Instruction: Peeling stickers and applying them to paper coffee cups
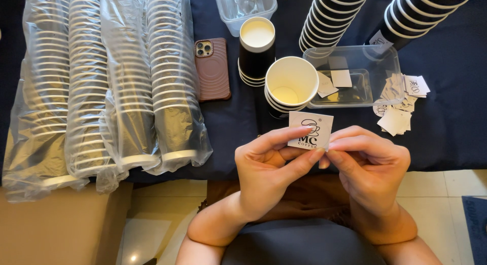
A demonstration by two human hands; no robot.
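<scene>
A small white square sticker with a black printed logo is pinched between both hands just above the table's near edge. My left hand grips its lower left side with thumb and forefinger. My right hand picks at its lower right corner with the fingertips. Just beyond the sticker stand two short stacks of black paper cups with white insides, one in the middle and one behind it.
Several plastic-wrapped sleeves of cups lie at the left on the dark blue tablecloth. A brown-cased phone lies beside them. A clear plastic tray and loose stickers sit at the right; cup stacks lean at the back.
</scene>
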